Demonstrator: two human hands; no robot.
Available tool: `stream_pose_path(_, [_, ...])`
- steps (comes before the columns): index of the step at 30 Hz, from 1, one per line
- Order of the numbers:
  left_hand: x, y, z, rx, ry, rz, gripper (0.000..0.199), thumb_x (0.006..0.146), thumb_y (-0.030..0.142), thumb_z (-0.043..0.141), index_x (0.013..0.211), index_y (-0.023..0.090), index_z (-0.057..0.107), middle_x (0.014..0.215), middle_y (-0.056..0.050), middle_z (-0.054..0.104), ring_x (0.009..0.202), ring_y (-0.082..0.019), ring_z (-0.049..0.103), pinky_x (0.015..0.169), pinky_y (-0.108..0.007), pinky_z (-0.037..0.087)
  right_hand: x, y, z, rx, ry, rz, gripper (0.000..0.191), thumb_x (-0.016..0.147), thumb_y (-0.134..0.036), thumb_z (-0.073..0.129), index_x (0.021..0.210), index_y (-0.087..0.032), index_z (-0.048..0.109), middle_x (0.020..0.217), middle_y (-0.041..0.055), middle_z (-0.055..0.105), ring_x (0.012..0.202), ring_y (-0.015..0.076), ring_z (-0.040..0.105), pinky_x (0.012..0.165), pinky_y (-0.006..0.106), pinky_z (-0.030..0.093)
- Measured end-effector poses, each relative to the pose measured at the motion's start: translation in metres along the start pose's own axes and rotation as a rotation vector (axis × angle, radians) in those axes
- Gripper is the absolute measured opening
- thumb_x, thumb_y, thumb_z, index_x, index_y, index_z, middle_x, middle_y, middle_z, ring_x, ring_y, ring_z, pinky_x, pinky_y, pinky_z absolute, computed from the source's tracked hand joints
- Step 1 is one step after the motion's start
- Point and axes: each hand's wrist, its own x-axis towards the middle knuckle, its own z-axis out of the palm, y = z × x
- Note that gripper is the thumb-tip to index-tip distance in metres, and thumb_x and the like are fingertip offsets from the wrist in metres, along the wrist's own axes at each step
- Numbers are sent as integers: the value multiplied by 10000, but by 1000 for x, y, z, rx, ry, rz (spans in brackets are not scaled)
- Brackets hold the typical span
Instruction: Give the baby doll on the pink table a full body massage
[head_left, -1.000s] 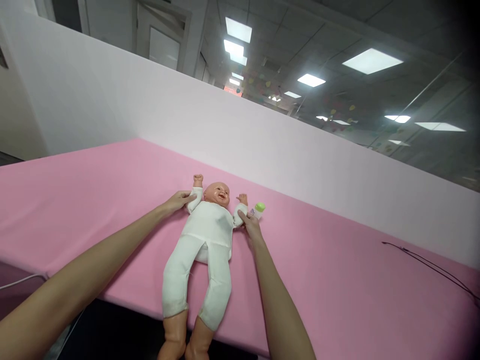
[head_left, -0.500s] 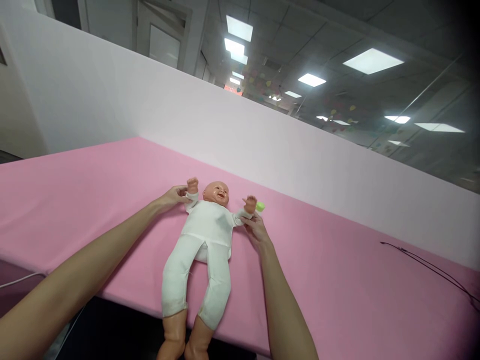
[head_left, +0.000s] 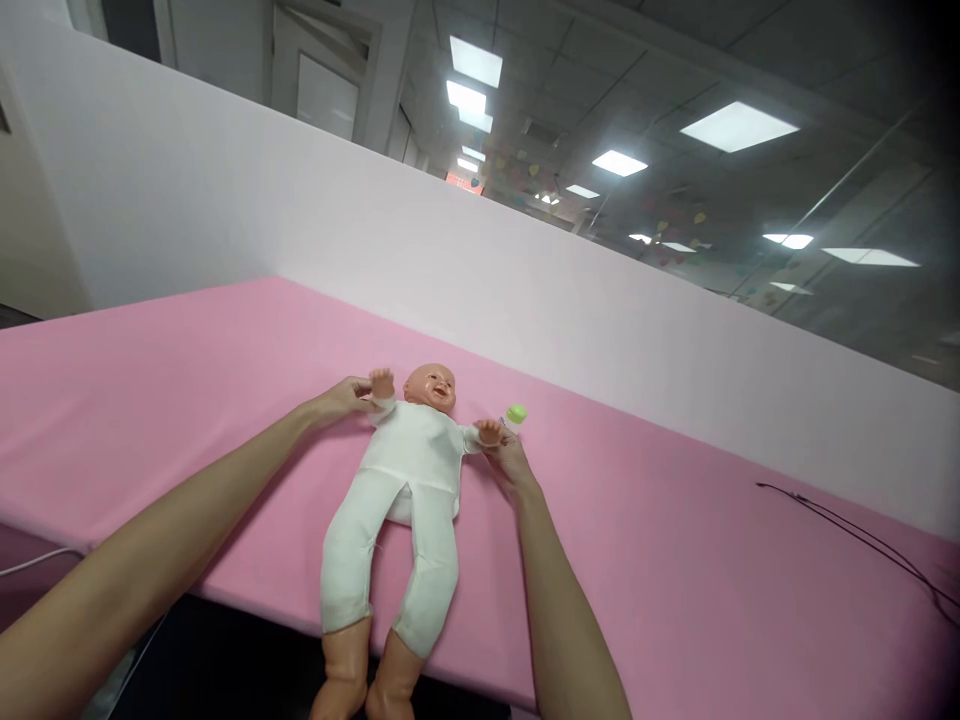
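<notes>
A baby doll [head_left: 416, 450] in white clothes lies on its back on the pink table [head_left: 637, 540], its feet past the front edge. My left hand [head_left: 349, 398] has its fingers closed round the doll's forearm on the left of the view. On the other side, my right hand [head_left: 510, 458] grips the doll's other forearm near the wrist. Just behind that hand is a small bottle with a green cap [head_left: 517, 412], its lower part partly hidden.
Thin black cables [head_left: 847, 525] lie on the table at the right. A white cable [head_left: 41, 560] hangs at the left front edge. Behind the table runs a low white wall [head_left: 525, 280].
Both of the doll's hands have come down, the one at the right more clearly, and more of the green-capped bottle shows. My hands have shifted slightly with the arms.
</notes>
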Motion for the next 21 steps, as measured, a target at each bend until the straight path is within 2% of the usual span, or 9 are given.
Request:
stream_pose_path(2, [4, -6, 5, -97, 51, -27, 436, 704, 463, 882, 953, 136, 739, 927, -109, 726, 820, -233, 674, 727, -330, 520, 3, 3, 9, 49, 44, 11, 417, 589, -284, 937, 971, -254, 772, 998, 15, 757, 927, 205, 681, 823, 330, 557])
stream_pose_path(4, [8, -14, 10, -166, 120, -74, 553, 714, 520, 873, 1076, 140, 699, 924, -103, 732, 779, -225, 679, 692, -326, 519, 7, 9, 16, 48, 99, 57, 385, 605, -383, 943, 899, -232, 745, 834, -1, 730, 734, 166, 644, 686, 302, 540])
stream_pose_path(7, [14, -24, 16, -190, 282, -167, 680, 668, 564, 883, 1149, 139, 659, 882, -98, 742, 720, -230, 687, 645, -333, 522, 14, 19, 20, -8, 222, 130, 392, 622, -501, 924, 702, -217, 665, 569, -43, 573, 507, 108, 460, 510, 271, 426])
stream_pose_path(9, [17, -29, 21, -124, 363, -208, 581, 664, 586, 863, 988, 139, 684, 768, -67, 714, 640, -205, 651, 587, -312, 487, 17, 24, 20, -44, 286, 160, 417, 611, -509, 924, 626, -226, 619, 492, -65, 478, 462, 94, 375, 474, 272, 374])
stream_pose_path(12, [20, -30, 25, 21, 398, -235, 477, 710, 616, 796, 681, 169, 631, 563, 3, 577, 511, -146, 525, 506, -277, 381, 17, 22, 20, -56, 288, 160, 398, 607, -510, 922, 660, -228, 647, 514, -50, 517, 483, 113, 425, 495, 284, 401])
stream_pose_path(14, [19, -26, 24, 29, 369, -235, 467, 717, 607, 788, 666, 166, 641, 565, 2, 576, 513, -143, 516, 516, -281, 383, 14, 17, 20, -17, 231, 124, 386, 605, -496, 927, 768, -229, 701, 623, -17, 630, 566, 146, 536, 555, 295, 468])
stream_pose_path(18, [9, -15, 10, -176, 139, -128, 478, 635, 410, 901, 1000, 147, 740, 921, -89, 737, 774, -211, 670, 709, -331, 514, 4, 5, 15, 67, 71, 73, 433, 566, -330, 952, 946, -253, 757, 916, 12, 751, 832, 202, 674, 774, 342, 559])
stream_pose_path(19, [6, -12, 6, -203, 79, -98, 490, 612, 345, 915, 1031, 161, 742, 981, -96, 741, 839, -224, 681, 754, -340, 524, 3, 4, 12, 61, 35, 77, 436, 556, -284, 948, 953, -253, 769, 961, 17, 756, 882, 210, 681, 817, 354, 559])
stream_pose_path(21, [1, -8, -1, -178, -18, -69, 403, 590, 271, 905, 957, 181, 763, 1017, -103, 740, 918, -247, 683, 787, -347, 533, 0, 4, 6, 26, -14, 85, 384, 534, -224, 931, 892, -243, 793, 1032, 33, 756, 963, 229, 682, 875, 371, 550])
